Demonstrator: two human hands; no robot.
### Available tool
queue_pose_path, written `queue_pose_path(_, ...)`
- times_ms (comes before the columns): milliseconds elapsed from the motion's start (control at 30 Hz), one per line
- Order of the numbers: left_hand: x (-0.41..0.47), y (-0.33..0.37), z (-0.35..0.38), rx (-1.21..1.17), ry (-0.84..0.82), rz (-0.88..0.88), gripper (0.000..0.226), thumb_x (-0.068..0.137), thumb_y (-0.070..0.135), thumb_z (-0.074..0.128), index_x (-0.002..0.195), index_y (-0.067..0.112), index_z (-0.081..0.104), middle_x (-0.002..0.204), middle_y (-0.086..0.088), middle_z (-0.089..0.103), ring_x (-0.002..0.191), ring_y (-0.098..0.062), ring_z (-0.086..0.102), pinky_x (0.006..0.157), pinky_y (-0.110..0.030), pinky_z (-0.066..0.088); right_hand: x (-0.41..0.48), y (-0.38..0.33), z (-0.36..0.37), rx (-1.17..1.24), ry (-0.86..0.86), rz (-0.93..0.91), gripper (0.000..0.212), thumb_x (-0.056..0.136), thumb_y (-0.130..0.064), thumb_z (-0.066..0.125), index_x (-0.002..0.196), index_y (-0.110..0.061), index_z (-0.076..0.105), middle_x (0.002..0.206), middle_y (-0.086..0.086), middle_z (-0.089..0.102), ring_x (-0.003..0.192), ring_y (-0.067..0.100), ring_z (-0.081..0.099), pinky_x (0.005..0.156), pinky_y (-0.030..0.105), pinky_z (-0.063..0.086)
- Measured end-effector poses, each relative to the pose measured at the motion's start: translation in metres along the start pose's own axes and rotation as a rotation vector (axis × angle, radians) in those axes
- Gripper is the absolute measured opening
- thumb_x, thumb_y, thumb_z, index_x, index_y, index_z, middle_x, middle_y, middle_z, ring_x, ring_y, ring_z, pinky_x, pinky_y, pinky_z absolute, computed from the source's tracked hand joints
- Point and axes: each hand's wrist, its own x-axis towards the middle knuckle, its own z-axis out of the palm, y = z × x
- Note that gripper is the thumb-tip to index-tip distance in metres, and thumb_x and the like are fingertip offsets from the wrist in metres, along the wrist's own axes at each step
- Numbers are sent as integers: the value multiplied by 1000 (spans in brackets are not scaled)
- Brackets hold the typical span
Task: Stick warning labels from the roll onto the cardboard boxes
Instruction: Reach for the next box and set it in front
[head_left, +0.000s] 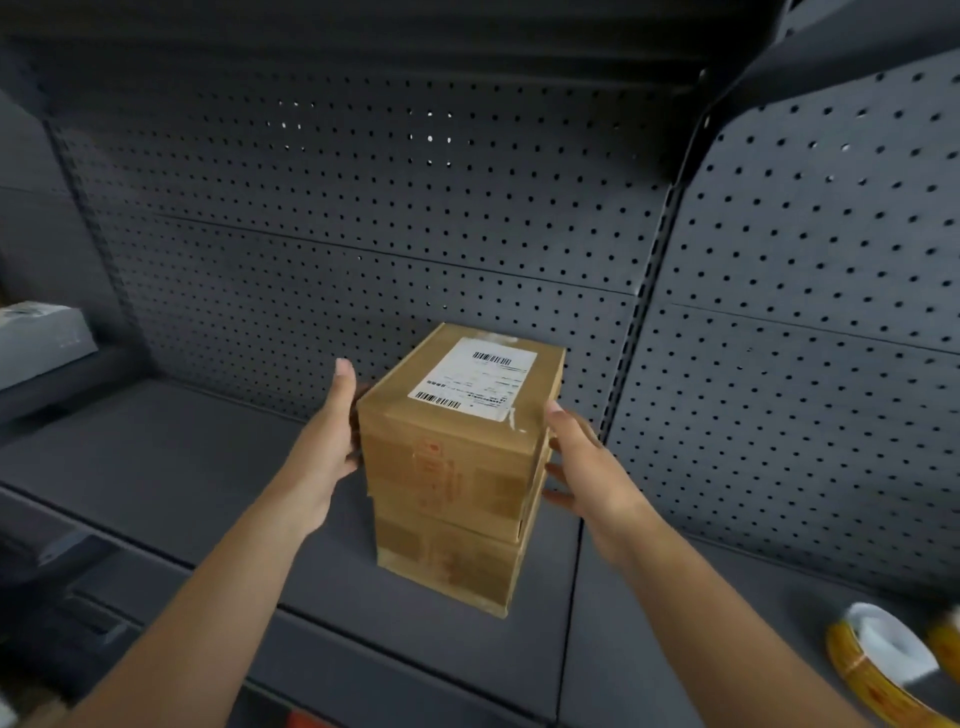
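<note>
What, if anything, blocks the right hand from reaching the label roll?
Likely yes, nothing blocks it: the right hand is open, and only bare shelf lies between it and the label roll.

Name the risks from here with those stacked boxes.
1. The top box seems to sit slightly off-square on the lower box. The left grip and right grip only flank it with straight fingers, so a nudge might slide it.
2. The label roll lies beside the right forearm and could get swept away.
3. A warning label could cover the shipping label.
</note>
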Motion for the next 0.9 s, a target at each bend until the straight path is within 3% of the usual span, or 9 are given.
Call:
queue_pose_path(67,3,0,2,53,-63,-18,97,61,104,28,126,44,67,128,11,70,128,-13,57,118,-50,33,1,-4,8,18,-16,11,75,86,-77,47,152,-44,33,146,-14,52,132,15,51,116,46,38)
queue_pose_path(133,1,2,6,94,-63,-12,90,65,101,37,132,46,61,136,13,65,133,-14,53,117,-50,34,3,-6,14,17,-19,9,77,84,-75,50,152,-43,33,141,-12,57,127,14,55,115,47,40)
queue_pose_path(200,-4,4,9,91,-22,20,71,78,87,48,131,42,62,135,14,64,131,-14,54,114,-46,35,4,-7,17,2,-12,-4,72,87,-69,51,151,-43,34,138,-12,60,123,13,58,113,47,42)
queue_pose_path(333,-15,7,16,68,-1,58,25,94,64,52,106,46,64,116,23,64,117,-10,55,101,-38,36,-5,-8,14,3,-21,-30,41,95,-57,46,134,-44,53,124,-12,68,111,11,64,105,43,49)
queue_pose_path(567,-43,14,43,72,-44,189,24,98,57,51,112,43,65,109,22,72,105,1,63,84,-27,44,-33,-7,-23,25,48,-79,27,99,-49,46,114,-41,68,103,-14,76,94,9,70,76,26,52)
queue_pose_path(800,-71,17,106,122,-203,221,31,96,58,51,122,41,56,112,21,67,104,0,61,76,-24,44,-64,14,-98,50,179,-72,27,98,-47,50,109,-35,72,92,-14,79,78,4,71,78,26,50)
queue_pose_path(900,-80,13,138,152,-298,219,36,95,60,51,127,42,51,113,23,65,105,0,61,81,-28,48,-82,26,-130,45,225,-50,27,98,-45,51,104,-35,75,90,-14,78,85,9,69,83,29,50)
